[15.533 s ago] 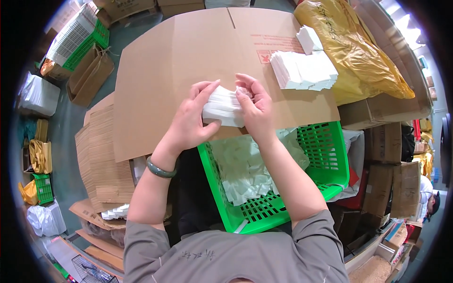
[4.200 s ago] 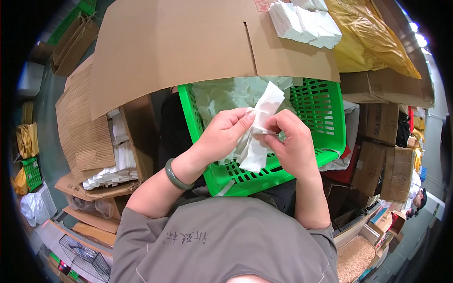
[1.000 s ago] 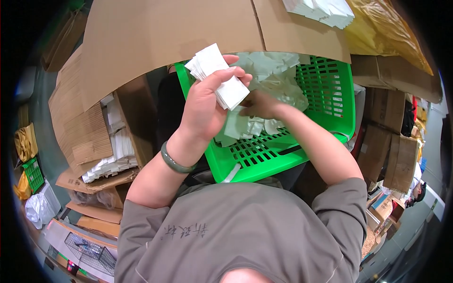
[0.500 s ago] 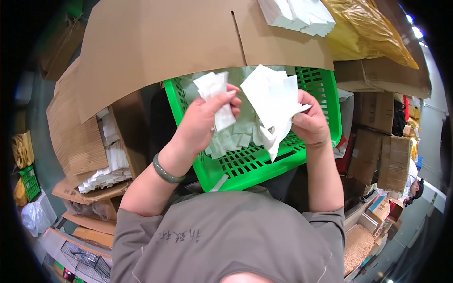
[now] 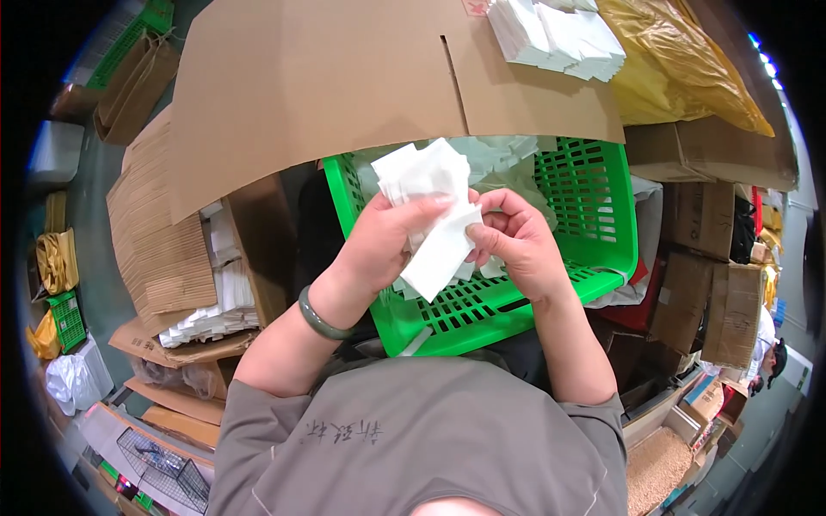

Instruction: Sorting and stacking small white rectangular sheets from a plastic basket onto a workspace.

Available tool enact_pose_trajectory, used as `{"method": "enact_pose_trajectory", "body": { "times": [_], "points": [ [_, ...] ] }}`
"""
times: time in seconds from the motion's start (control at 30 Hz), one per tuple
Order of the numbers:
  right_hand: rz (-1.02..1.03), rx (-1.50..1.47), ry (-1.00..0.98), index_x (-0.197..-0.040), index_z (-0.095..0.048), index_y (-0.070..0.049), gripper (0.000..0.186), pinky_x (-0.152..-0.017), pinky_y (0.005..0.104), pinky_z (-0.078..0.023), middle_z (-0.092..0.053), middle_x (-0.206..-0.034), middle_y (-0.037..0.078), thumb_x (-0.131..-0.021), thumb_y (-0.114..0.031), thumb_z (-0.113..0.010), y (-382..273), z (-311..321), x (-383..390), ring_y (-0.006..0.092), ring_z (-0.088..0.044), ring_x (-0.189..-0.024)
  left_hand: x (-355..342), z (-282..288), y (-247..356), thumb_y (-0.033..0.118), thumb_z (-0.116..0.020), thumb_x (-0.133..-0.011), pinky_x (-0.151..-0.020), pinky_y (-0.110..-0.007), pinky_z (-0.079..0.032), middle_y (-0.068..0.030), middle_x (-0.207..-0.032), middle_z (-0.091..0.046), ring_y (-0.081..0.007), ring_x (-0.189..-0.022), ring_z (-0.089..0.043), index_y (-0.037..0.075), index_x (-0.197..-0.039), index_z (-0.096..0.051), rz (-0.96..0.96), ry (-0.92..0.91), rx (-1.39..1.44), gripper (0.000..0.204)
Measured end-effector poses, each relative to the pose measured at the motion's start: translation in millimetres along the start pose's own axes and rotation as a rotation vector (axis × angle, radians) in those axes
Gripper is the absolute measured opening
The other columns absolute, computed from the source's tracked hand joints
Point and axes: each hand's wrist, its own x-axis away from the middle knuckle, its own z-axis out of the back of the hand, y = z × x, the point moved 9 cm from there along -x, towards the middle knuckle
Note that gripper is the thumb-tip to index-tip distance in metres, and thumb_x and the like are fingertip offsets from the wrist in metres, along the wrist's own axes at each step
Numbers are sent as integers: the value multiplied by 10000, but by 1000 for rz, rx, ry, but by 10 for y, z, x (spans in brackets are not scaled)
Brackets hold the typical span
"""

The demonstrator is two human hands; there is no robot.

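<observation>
Over a green plastic basket [image 5: 607, 232] full of loose white pieces, my left hand [image 5: 391, 241] grips a stack of white paper-like pieces [image 5: 417, 168], with its thumb across them. My right hand [image 5: 516, 245], just to its right, pinches a white piece [image 5: 434, 262] at the corner against that stack; its other fingers are curled. Both hands' fingertips are partly hidden by the pieces. Behind the basket lies a large brown cardboard sheet [image 5: 327, 86], with stacks of white pieces [image 5: 555, 43] on its back right corner.
A yellow plastic bag [image 5: 671, 69] lies at the back right. To my left is a cardboard box [image 5: 262, 232] with white bundles [image 5: 228, 292]. Cartons [image 5: 723, 310] stand on the right, above a box of pellets [image 5: 654, 464]. A person [image 5: 766, 353] is at the right edge.
My right hand came up out of the basket with loose white pieces and has moved left to meet the stack in my left hand, which now sits slightly lower than a second ago.
</observation>
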Motion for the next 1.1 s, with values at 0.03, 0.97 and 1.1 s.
{"method": "enact_pose_trajectory", "body": {
  "times": [0.03,0.97,1.1],
  "points": [
    [35,43,57,-943,-572,-42,123,-573,211,-473,-643,-872,31,-862,-71,-660,-29,50,15,90,-622,-720,2,61,-18,124,-534,-902,-822,-355,-537,-129,-1108,-626,-221,-977,-638,-9,-1263,-491,45,68,54,388],
    [103,-215,26,-1023,-544,-42,140,-590,220,-519,-626,-872,41,-888,-18,-576,-300,310,28,97,-606,-684,-71,164,-296,154,-574,-904,-816,-364,-533,-114,-1025,-640,-222,-920,-655,-9,-1151,-539,213,83,104,297],
    [168,121,58,-906,-591,-24,59,-575,199,-486,-626,-801,27,-859,-15,-625,-424,48,-25,68,-591,-654,-37,-74,-252,256,-636,-890,-821,-315,-513,-73,-1028,-637,-162,-949,-633,13,-1175,-538,287,-134,238,387]
  ]
}}
